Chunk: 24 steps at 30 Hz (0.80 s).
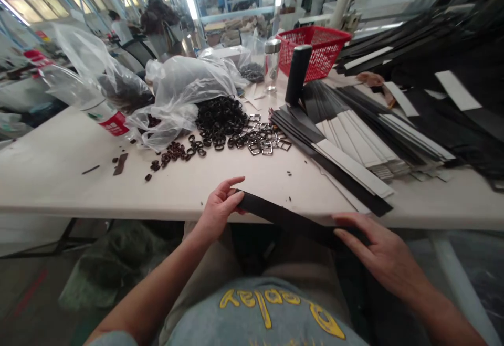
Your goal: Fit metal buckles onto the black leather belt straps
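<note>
Long, flat strip of smooth black material: held at a downward slant between bare left hand and bare right hand, in front of the near edge of the pale, smooth-topped surface; right-hand end partly hidden by the grip, hard to part from the dark background.
Left grip: pinching one end of the strip, thumb on top, index finger extended clear; lower fingers mostly out of sight.
Right grip: pinching the strip between thumb and index finger; remaining fingers hidden behind.
Heap of glossy black rings: partly covered by crumpled clear plastic bags; too tangled to count.
Square-framed metal buckles: beside the rings, overlapping.
Fanned black strips with white ends: on the right of the surface, lower layers mostly covered.
Red plastic lattice basket: partly blocked by an upright dark cylinder; contents impossible to tell.
Grey shirt with yellow lettering: cut off by the bottom edge.
Workshop background: blurred, details indistinct.
</note>
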Available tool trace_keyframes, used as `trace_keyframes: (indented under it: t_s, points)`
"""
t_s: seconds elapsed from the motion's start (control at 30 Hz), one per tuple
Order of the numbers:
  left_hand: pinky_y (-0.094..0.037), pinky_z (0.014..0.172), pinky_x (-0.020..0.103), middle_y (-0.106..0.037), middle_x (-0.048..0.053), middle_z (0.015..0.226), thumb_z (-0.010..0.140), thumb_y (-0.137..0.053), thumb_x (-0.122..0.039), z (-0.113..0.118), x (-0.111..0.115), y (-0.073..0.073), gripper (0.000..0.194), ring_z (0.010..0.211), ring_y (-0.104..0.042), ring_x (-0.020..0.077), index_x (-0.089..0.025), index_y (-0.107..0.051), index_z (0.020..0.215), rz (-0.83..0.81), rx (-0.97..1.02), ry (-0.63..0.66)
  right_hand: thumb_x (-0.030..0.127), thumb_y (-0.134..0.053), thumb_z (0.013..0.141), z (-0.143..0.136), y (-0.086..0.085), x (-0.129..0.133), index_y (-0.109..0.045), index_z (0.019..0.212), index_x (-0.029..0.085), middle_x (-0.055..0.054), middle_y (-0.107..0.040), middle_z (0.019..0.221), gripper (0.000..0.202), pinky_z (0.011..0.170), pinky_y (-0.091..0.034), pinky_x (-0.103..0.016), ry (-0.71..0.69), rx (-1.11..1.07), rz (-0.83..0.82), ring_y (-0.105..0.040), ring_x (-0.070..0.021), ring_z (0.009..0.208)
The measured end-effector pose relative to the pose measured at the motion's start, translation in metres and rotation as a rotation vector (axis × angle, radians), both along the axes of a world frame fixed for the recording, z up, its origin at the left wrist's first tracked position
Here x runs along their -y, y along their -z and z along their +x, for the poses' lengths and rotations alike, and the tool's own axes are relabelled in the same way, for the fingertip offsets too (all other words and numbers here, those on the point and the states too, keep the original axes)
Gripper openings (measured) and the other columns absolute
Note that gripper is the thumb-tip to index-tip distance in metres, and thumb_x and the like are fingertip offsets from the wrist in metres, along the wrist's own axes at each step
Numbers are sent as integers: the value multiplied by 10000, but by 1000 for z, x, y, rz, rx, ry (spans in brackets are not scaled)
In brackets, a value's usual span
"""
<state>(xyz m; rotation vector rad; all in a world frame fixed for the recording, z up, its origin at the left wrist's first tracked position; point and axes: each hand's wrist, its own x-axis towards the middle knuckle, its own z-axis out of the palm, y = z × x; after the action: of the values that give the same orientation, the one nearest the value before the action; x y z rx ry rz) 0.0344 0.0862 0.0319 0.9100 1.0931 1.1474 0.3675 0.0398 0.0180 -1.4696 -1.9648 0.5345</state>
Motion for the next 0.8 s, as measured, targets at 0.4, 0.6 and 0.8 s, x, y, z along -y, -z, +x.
trace_keyframes:
  t_s: [0.4,0.6,0.8]
  points:
    - [-547,638,189,-555,-43,716,824,-736,-339,27,33,9,491,676,-580,94,-231,-606,1285,-49,85,18,458,-713,873,-119,7,-9,-676,1202,219,-104,-721,1140,408,969,-543,-445,-100,-243,259,-672,-278,1060]
    - [-563,656,231,-613,-20,764,771,-769,-358,31,34,9,486,682,-608,110,-201,-631,1209,-154,152,-31,380,-699,900,-121,11,-6,-683,1170,172,-107,-733,1061,342,910,-547,-401,-83,-249,261,-678,-256,990]
    - [-557,690,249,-637,-17,790,792,-747,-374,28,37,12,466,695,-616,115,-225,-618,1214,-156,154,-1,288,-650,928,-126,10,-8,-706,1013,193,-64,-744,930,140,791,-526,-340,-162,-237,161,-675,-212,848]
